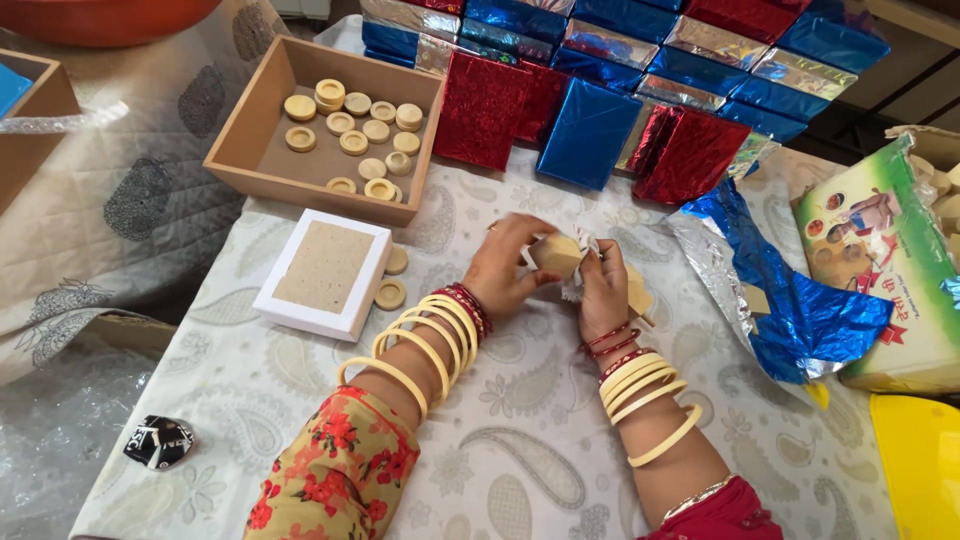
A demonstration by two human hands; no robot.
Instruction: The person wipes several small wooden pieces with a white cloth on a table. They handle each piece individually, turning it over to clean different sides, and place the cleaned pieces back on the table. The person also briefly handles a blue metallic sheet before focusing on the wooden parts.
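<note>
My left hand (505, 268) and my right hand (603, 285) meet over the middle of the table. Together they grip a small pale wooden block (556, 254). A scrap of white paper or cloth (580, 250) is pinched between the block and my right hand. A second pale wooden piece (639, 296) shows just behind my right hand. Both wrists carry cream and red bangles. A white square box (322, 272) with a tan pad inside lies left of my hands, with two wooden discs (391, 292) beside it.
A wooden tray (240, 130) with several wooden discs stands at the back left. Shiny red and blue wrapped boxes (590, 130) are stacked behind. Crumpled blue foil (800, 300) and a printed green carton (880, 250) lie right. A yellow object (920, 470) sits bottom right, a small black and white object (158, 441) bottom left.
</note>
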